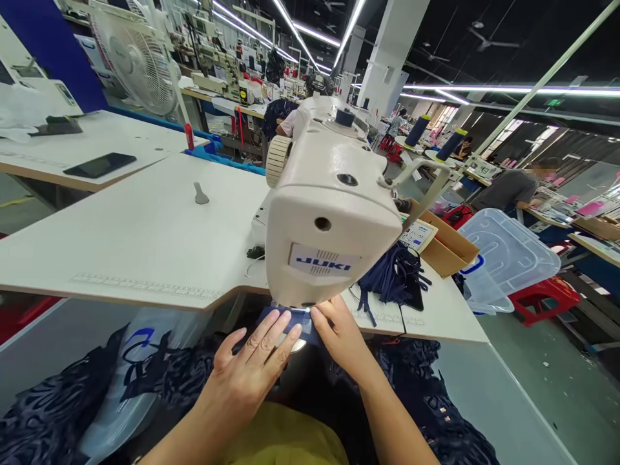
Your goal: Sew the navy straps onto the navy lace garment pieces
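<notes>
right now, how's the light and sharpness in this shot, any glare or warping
Head view: strip lights glare white against the dark ceiling; head view: a soft sheen on the sewing machine; head view: left hand and right hand look fairly sharp; head view: the pillar leans, probably from camera tilt and wide-angle stretch.

Cloth (309,334): small, navy blue, with a paler patch near its middle; partly covered by fingers.
Cloth's pose: stretched crosswise, looking roughly flat.
Cloth's place: just under the front end of the sewing machine (334,206), left fingers (277,332) spread on top, right thumb (320,321) at its right end.
Sewing machine: cream-white, rounded, JUKI in blue on the front, standing on the desk (145,232).
Needle: hidden from view.
</notes>
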Demonstrator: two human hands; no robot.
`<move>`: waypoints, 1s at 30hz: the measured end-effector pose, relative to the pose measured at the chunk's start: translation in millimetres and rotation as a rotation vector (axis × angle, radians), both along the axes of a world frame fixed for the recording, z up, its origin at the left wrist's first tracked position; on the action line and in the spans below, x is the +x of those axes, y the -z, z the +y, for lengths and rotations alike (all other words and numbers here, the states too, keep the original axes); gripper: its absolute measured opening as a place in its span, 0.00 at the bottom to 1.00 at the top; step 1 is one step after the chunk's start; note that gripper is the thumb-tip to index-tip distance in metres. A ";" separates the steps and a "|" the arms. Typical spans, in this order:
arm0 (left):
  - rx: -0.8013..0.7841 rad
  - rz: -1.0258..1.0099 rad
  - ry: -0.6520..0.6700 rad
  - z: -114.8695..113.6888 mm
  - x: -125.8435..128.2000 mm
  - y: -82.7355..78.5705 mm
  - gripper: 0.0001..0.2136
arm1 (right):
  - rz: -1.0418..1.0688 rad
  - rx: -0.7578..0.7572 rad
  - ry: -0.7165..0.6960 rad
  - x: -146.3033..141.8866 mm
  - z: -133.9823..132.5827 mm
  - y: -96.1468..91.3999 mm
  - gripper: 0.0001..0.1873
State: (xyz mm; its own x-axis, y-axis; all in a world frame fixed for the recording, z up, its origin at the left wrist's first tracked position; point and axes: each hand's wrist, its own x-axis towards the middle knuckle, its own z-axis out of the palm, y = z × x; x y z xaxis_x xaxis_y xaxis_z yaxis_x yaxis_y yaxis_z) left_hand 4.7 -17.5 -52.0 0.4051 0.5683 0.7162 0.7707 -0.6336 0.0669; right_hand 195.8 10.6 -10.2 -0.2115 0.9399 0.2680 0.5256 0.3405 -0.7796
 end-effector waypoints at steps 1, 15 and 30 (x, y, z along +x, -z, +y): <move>0.007 -0.001 -0.012 -0.5 0.9 -1.7 0.17 | -0.004 0.008 0.006 -0.9 1.3 0.1 0.10; -0.020 -0.011 -0.048 -2.8 5.4 -8.9 0.21 | -0.018 0.019 0.013 -3.3 8.9 1.3 0.13; -0.171 0.054 -0.071 -3.7 -18.8 32.2 0.20 | -0.018 -0.004 0.044 -3.5 7.7 8.3 0.13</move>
State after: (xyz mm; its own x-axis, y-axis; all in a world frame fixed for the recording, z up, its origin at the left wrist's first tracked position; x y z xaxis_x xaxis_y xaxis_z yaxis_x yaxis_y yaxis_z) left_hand -14.1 -21.2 -84.2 0.3953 0.7081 0.5851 0.8184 -0.5607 0.1257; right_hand 192.3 18.4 -18.5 -0.1747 0.9495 0.2605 0.5541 0.3135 -0.7711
